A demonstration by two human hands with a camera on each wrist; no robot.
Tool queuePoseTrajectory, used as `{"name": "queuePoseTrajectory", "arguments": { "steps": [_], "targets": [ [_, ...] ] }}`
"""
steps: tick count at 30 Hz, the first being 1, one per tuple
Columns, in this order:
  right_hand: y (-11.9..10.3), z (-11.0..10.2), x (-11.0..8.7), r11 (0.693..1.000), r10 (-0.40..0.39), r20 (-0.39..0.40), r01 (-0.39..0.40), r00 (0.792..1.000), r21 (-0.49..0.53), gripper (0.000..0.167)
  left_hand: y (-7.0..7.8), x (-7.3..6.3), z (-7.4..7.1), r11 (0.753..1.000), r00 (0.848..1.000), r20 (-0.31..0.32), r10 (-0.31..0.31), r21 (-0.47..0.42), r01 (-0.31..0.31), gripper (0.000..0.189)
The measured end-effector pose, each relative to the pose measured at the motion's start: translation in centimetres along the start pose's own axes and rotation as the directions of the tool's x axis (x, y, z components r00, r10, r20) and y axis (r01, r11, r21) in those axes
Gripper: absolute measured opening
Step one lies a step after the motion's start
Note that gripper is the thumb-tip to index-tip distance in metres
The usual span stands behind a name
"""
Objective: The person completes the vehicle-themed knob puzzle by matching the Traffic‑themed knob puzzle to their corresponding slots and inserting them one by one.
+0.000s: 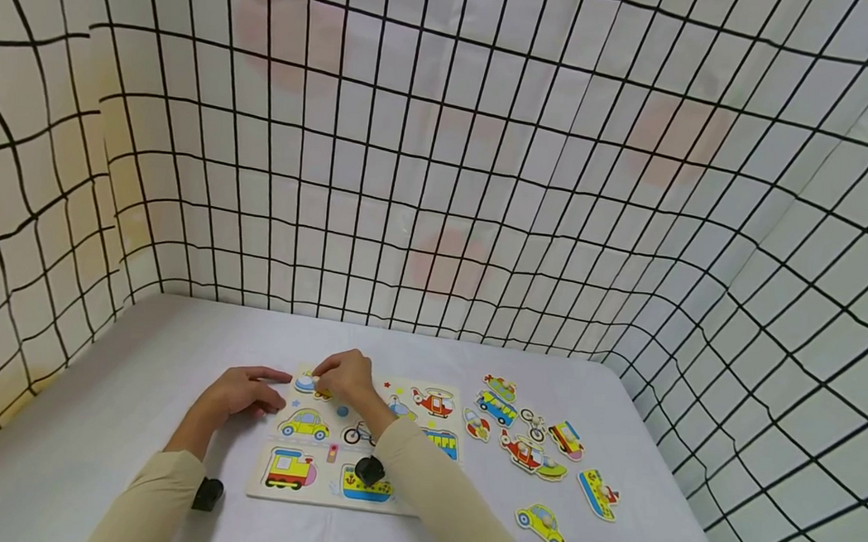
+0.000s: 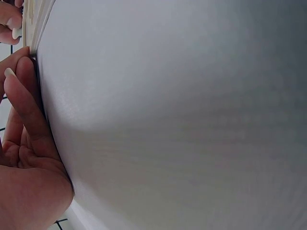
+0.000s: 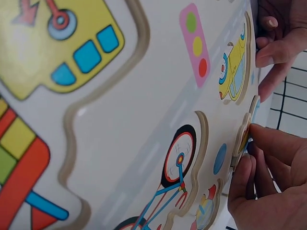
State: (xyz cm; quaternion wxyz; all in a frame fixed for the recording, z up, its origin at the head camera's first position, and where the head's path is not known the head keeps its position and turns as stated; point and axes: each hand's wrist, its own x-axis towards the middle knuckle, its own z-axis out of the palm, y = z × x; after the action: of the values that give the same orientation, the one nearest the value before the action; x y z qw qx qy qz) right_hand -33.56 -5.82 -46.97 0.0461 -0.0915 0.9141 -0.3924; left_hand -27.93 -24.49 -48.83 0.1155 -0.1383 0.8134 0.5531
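A wooden puzzle board [image 1: 321,470] lies on the white table, with printed vehicle pictures in its recesses. My right hand [image 1: 348,378] is over its far left corner and pinches a flat wooden puzzle piece [image 3: 244,137] between thumb and fingers. Its edge stands at the board's surface; the fingers hide most of its picture, so its kind cannot be told. My left hand [image 1: 238,391] rests on the table at the board's left edge, fingers loosely extended toward it. In the left wrist view the fingertips reach the board's side.
Right of the board lie loose pieces: a bus [image 1: 497,407], a bicycle [image 1: 533,425], a helicopter [image 1: 520,453], a train [image 1: 566,440], a ship [image 1: 599,493], a car [image 1: 542,526] and several others. Black wire grid [image 1: 424,187] over white cloth walls surrounds the table's back and sides.
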Motion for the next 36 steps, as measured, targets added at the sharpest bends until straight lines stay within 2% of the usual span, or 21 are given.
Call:
{"name": "queuePoseTrajectory", "arguments": {
  "steps": [14, 36],
  "targets": [
    [0.24, -0.74, 0.04, 0.999, -0.003, 0.014, 0.004, 1.000, -0.040, 0.007, -0.03, 0.11, 0.14, 1.000, 1.000, -0.005, -0.007, -0.014, 0.007, 0.056],
    [0.62, 0.06, -0.02, 0.999, -0.021, -0.015, 0.022, 1.000, 0.034, 0.011, -0.02, -0.10, 0.06, 1.000, 1.000, -0.018, 0.019, -0.015, -0.019, 0.054]
  ]
}}
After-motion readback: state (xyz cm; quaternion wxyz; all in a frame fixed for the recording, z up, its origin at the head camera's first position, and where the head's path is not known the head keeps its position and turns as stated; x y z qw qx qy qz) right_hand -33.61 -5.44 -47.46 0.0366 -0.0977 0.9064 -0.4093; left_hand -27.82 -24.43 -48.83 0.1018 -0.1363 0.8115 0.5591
